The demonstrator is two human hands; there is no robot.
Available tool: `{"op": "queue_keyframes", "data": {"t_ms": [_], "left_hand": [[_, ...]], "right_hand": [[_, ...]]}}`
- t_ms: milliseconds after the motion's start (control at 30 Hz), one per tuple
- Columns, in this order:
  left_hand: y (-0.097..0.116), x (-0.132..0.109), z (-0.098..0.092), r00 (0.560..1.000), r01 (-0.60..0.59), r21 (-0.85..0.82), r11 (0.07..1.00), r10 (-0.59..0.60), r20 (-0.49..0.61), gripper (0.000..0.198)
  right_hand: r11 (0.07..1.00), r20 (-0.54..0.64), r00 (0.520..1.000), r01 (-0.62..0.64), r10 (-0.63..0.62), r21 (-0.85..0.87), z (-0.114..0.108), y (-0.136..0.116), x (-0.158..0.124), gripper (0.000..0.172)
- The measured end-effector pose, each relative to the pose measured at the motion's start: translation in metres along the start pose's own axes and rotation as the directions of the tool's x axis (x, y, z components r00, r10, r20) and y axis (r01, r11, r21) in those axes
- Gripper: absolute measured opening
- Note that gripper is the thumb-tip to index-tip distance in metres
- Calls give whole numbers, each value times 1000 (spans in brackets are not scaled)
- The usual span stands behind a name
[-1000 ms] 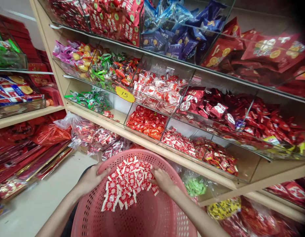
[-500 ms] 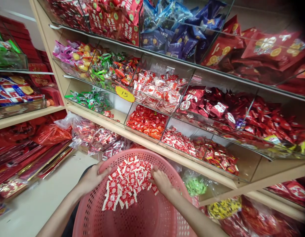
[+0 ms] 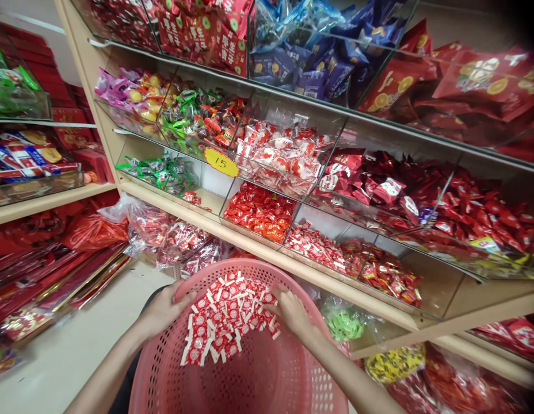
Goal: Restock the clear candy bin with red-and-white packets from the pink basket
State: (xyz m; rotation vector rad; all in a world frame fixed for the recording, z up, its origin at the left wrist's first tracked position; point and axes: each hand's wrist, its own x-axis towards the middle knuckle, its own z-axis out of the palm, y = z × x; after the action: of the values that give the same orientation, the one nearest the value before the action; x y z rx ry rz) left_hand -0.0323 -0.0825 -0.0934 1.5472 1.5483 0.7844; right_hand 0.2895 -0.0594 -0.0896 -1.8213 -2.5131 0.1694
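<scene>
A pink perforated plastic basket point(image 3: 271, 388) is tilted in front of me. Small red-and-white wrapped candies point(image 3: 228, 313) lie heaped against its far inner wall. On the basket's left side, my left hand point(image 3: 166, 310) is closed over the rim, thumb pointing inward. My right hand point(image 3: 292, 310) reaches inside, at the right edge of the candy heap. Its fingers are bent and a little apart, and I see no candy held in them; the fingertips are partly hidden.
Wooden shelves point(image 3: 267, 250) with clear divided bins of wrapped sweets stand close beyond the basket. A yellow price tag point(image 3: 221, 162) reads 15. Bagged sweets point(image 3: 180, 241) sit under the lowest shelf. Red packages point(image 3: 55, 276) lie on the floor at left.
My right hand has shifted slightly up and to the right beside the candies. The left hand keeps its grip on the rim, and the heap looks much the same.
</scene>
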Motion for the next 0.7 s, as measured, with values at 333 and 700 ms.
{"op": "queue_keyframes", "data": {"t_ms": [333, 700], "left_hand": [[-3, 1, 1, 1000, -20, 49, 999, 20, -5, 51], [-9, 1, 2, 999, -28, 54, 998, 29, -14, 51]], "right_hand": [[964, 330, 921, 136, -208, 228, 11, -28, -30, 21], [980, 383, 905, 200, -182, -7, 26, -44, -36, 42]]}}
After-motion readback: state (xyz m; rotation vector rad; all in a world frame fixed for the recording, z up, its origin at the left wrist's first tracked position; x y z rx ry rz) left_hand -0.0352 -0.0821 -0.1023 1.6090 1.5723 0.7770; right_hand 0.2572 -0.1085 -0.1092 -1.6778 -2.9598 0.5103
